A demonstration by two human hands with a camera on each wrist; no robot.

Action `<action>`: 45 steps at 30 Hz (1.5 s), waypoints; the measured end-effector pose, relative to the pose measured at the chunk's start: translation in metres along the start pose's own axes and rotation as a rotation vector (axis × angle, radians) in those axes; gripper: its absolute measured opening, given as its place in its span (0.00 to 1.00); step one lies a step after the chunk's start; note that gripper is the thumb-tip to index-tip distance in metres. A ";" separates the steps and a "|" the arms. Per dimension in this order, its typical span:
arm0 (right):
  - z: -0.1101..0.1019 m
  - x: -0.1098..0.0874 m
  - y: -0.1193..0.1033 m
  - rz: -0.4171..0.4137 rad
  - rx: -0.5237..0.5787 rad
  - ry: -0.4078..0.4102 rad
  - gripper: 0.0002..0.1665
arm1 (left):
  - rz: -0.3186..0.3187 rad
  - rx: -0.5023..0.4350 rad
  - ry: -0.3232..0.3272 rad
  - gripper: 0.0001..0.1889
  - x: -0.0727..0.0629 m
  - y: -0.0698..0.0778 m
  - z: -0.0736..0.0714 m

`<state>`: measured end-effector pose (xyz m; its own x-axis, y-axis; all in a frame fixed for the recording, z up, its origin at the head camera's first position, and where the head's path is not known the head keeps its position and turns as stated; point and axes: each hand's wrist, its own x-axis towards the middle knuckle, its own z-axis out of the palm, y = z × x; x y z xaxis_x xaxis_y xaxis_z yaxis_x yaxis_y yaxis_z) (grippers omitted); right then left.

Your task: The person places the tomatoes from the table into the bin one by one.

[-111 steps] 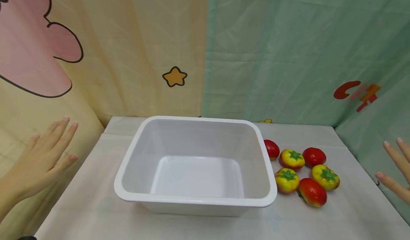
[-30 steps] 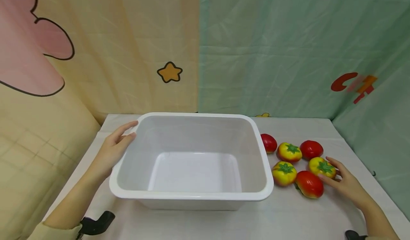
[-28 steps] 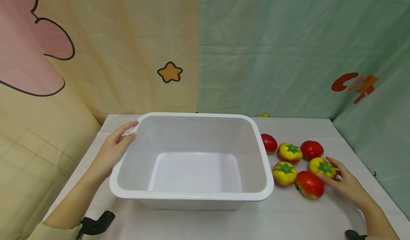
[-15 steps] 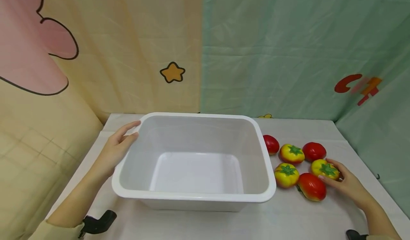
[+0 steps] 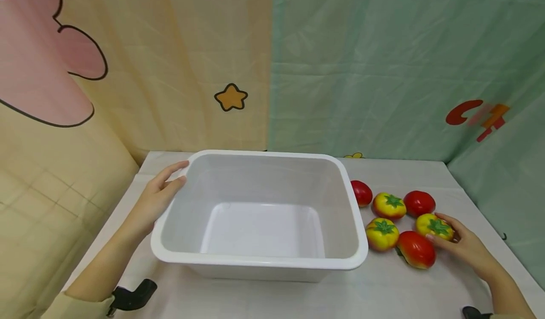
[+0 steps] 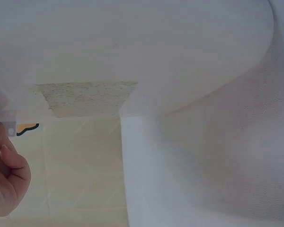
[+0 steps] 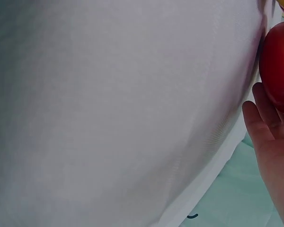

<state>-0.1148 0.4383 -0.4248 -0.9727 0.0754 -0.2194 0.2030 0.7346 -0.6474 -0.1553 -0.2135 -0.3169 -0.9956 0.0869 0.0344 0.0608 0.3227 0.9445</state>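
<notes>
A white plastic basin (image 5: 259, 262) stands on the table. My left hand (image 5: 155, 200) holds its left rim, thumb and index finger at the edge; the left wrist view shows other fingers (image 6: 12, 172) curled near the basin's underside. To the basin's right lie several glossy red-and-yellow toy tomatoes, some with green star-shaped tops up. My right hand (image 5: 470, 250) grips the rightmost yellow-topped tomato (image 5: 430, 225), thumb in front and index finger behind; its other fingers are mostly hidden. Close by lie a red tomato (image 5: 418, 250) and another yellow-topped tomato (image 5: 382, 234).
More tomatoes lie behind, including a red tomato (image 5: 419, 202) and one partly hidden red tomato (image 5: 361, 193) beside the basin's rim. A white cloth covers the table (image 5: 383, 290). Printed curtains (image 5: 362, 73) enclose the back and sides.
From wide apart, my left hand has come to the basin's rim and my right hand to the rightmost tomato. Over the last second both stay there; the view shifts slightly.
</notes>
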 end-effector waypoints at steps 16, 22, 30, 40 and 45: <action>-0.026 -0.008 -0.012 -0.034 -0.030 0.019 0.47 | -0.006 -0.014 -0.009 0.27 0.000 -0.002 0.000; -0.034 -0.009 -0.024 -0.082 -0.054 0.025 0.45 | -0.010 -0.010 0.005 0.27 -0.001 -0.001 -0.001; -0.048 -0.011 -0.056 -0.179 -0.106 0.018 0.41 | -0.014 0.002 0.017 0.27 -0.001 0.001 0.001; -0.056 -0.009 -0.108 -0.371 -0.090 -0.039 0.36 | -0.014 0.011 0.038 0.28 -0.001 0.000 0.002; -0.055 -0.008 -0.136 -0.409 -0.094 -0.083 0.37 | -0.012 0.002 0.044 0.28 -0.002 0.000 0.002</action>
<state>-0.1406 0.3744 -0.2946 -0.9579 -0.2865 -0.0188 -0.2125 0.7516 -0.6245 -0.1529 -0.2118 -0.3179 -0.9984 0.0415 0.0372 0.0487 0.3253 0.9444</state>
